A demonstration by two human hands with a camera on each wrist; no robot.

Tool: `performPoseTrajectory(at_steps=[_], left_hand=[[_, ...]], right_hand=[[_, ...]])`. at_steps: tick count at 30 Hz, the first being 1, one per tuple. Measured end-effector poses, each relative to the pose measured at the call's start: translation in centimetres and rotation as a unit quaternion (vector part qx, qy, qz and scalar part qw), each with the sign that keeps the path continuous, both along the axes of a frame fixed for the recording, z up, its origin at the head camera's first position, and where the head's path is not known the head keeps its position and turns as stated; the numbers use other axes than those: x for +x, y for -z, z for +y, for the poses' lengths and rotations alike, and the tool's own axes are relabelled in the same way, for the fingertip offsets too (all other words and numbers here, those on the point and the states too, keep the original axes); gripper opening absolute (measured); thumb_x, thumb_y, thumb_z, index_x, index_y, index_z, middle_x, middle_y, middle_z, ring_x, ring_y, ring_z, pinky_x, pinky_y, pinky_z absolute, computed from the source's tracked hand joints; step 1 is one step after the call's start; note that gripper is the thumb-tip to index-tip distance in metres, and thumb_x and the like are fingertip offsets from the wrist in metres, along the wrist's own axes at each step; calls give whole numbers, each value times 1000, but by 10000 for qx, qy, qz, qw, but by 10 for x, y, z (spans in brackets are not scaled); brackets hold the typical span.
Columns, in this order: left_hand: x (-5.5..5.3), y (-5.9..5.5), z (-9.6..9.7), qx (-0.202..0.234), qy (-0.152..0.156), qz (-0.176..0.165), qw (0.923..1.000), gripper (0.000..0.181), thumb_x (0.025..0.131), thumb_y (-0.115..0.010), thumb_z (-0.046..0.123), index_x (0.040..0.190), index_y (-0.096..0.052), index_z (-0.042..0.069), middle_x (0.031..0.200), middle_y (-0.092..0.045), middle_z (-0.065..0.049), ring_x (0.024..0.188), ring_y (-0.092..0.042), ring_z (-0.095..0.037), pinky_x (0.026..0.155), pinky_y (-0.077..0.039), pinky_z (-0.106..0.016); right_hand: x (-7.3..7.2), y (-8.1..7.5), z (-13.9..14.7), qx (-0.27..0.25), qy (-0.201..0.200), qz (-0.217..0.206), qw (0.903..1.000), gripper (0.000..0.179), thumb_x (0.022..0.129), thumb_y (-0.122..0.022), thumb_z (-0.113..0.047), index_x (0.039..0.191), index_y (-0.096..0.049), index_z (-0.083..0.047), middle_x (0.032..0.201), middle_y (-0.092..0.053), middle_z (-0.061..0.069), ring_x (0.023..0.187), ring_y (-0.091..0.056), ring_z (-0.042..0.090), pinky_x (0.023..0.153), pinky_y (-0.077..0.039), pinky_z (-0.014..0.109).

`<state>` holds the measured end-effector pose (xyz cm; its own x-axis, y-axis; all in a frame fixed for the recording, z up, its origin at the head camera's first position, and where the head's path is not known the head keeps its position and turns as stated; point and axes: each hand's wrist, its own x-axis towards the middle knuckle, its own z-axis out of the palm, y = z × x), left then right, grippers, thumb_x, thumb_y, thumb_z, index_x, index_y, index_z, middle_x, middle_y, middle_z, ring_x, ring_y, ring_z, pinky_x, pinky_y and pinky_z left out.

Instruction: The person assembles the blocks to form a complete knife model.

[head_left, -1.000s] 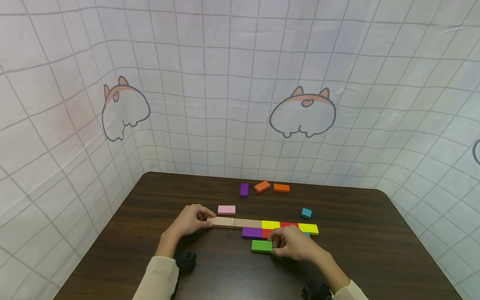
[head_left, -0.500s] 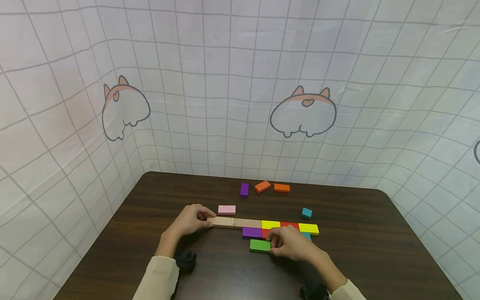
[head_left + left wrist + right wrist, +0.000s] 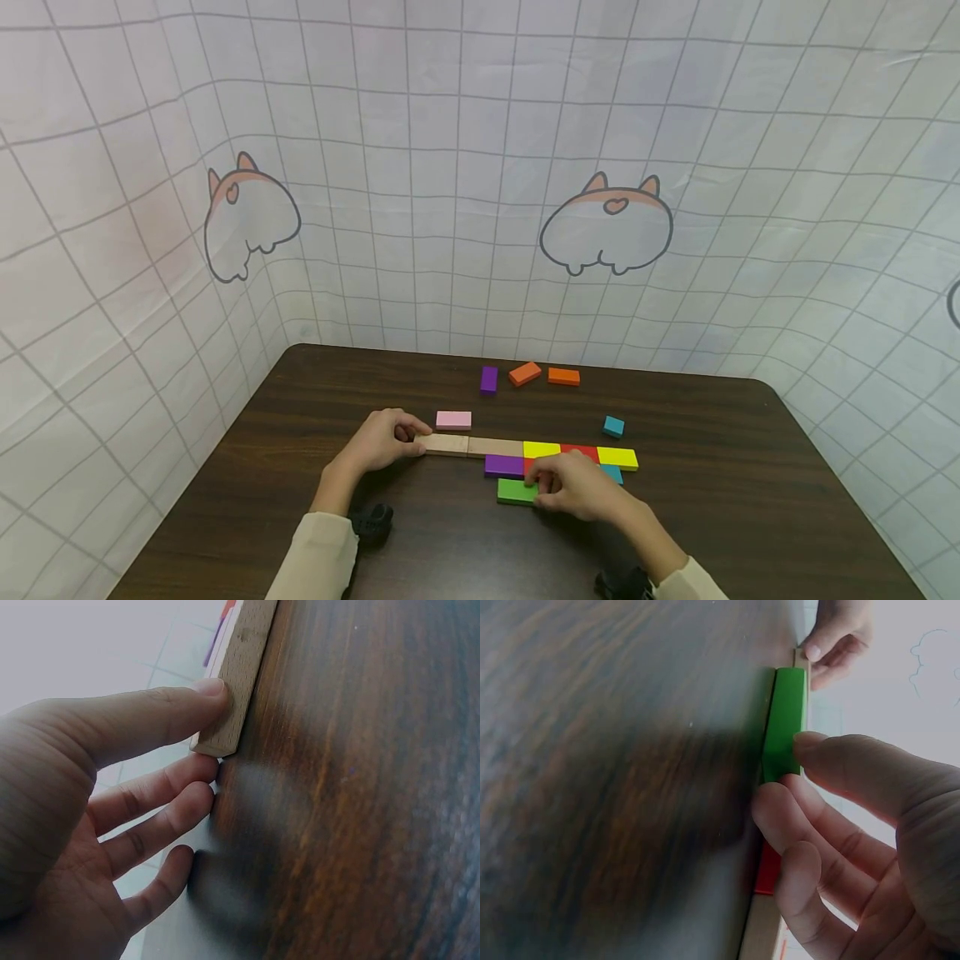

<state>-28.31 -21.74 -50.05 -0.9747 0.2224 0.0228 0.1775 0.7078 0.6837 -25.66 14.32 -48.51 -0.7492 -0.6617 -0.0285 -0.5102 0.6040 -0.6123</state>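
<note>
In the head view my left hand pinches the left end of a plain wooden block. Its thumb presses the block's side in the left wrist view. A second plain block continues the row, then yellow, red and yellow blocks. A front row has a purple block, a partly hidden red one, and a teal block. My right hand pinches the right end of a green block, just in front of the purple one.
Behind the rows lie a pink block and a small teal block. Near the far edge are a purple block and two orange blocks. A white grid-patterned curtain hangs behind the dark wooden table.
My right hand has slid the green block slightly left along the front of the rows. The left hand has stayed in place on the plain wooden block.
</note>
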Motion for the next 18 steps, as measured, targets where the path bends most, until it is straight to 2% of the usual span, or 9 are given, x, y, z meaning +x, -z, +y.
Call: performPoseTrajectory(at_steps=[18], left_hand=[[0,-1,0,31,-6,-46,10000,20,86,-84,17,105,-80,22,99,-67,1,85,-58,-13,76,-52,-33]], right_hand=[[-3,-3,-17,159,20,161,9997,13,91,-78,-16,103,-74,-17,77,-62,-11,66,-53,2,63,-48,22]])
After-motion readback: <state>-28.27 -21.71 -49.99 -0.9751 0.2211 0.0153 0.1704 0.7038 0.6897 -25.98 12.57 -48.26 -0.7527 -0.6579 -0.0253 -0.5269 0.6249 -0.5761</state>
